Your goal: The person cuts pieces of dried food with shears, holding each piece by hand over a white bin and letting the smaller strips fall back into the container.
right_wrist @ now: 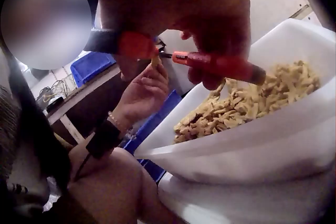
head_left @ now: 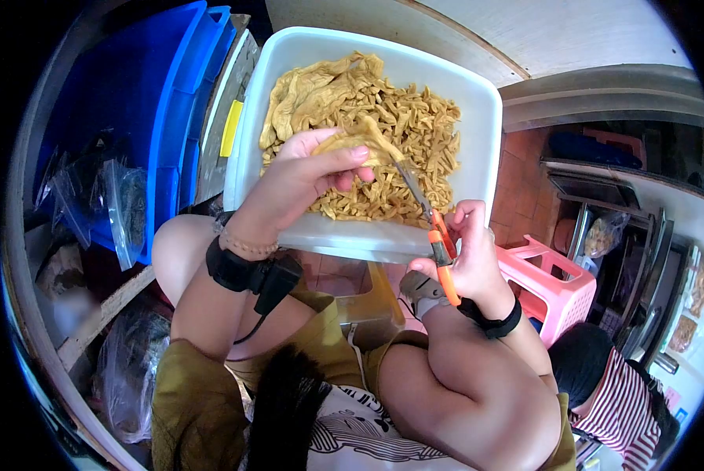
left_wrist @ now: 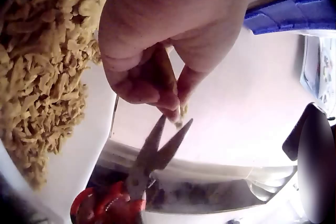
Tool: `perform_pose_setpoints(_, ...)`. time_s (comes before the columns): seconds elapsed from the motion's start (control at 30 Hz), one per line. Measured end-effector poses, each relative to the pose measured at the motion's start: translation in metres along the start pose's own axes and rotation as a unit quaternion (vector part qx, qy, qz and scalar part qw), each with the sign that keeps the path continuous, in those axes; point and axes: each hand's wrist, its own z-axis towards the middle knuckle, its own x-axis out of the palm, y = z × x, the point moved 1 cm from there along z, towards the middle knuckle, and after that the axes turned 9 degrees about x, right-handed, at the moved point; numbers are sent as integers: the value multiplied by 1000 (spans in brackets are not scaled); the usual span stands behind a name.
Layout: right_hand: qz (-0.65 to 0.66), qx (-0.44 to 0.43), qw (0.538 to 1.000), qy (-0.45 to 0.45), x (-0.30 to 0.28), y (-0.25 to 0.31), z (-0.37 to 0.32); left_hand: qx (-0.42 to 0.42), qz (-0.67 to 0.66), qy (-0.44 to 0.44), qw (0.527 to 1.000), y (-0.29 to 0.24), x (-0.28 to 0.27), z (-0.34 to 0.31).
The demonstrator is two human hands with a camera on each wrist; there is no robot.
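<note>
Above a white tub (head_left: 481, 149), the left hand (head_left: 293, 177) pinches a floppy yellow-brown sheet (head_left: 372, 141) between thumb and fingers. The right hand (head_left: 477, 259) grips orange-handled scissors (head_left: 416, 191), whose blades meet the sheet's right edge. In the left wrist view the scissor blades (left_wrist: 160, 148) stand apart, their tips close below the fingertips of the left hand (left_wrist: 163, 35). Many cut strips (head_left: 419, 118) lie in the tub, with larger uncut sheets (head_left: 301, 94) at its left. The right wrist view shows the right hand (right_wrist: 184, 19) around the red-orange handles (right_wrist: 210, 65).
Blue crates (head_left: 167, 118) stand left of the tub, with plastic bags (head_left: 124, 204) in front of them. A pink stool (head_left: 552, 282) is at the right. Farther right are shelves with bagged goods (head_left: 603, 235) and a person in a striped top (head_left: 623, 396).
</note>
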Motion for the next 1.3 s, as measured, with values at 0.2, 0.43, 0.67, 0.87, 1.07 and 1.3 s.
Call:
perform_pose_setpoints(0.2,-70,55,996,28,-4,10,1,-8,45,22,999,12,8,-1)
perform_pose_setpoints(0.43,-125,20,992,17,-4,9,4,12,134,31,990,9,12,-2)
perform_pose_setpoints(0.67,-59,39,997,38,1,15,6,31,179,40,983,23,15,-1)
perform_pose_setpoints(0.87,-107,49,991,67,-13,24,9,39,101,-13,994,19,19,-5)
perform_pose_setpoints(1.07,-96,36,991,91,-7,22,7,24,104,-2,994,18,18,-3)
perform_pose_setpoints(1.3,-38,40,996,64,4,18,4,60,121,-2,991,18,22,-5)
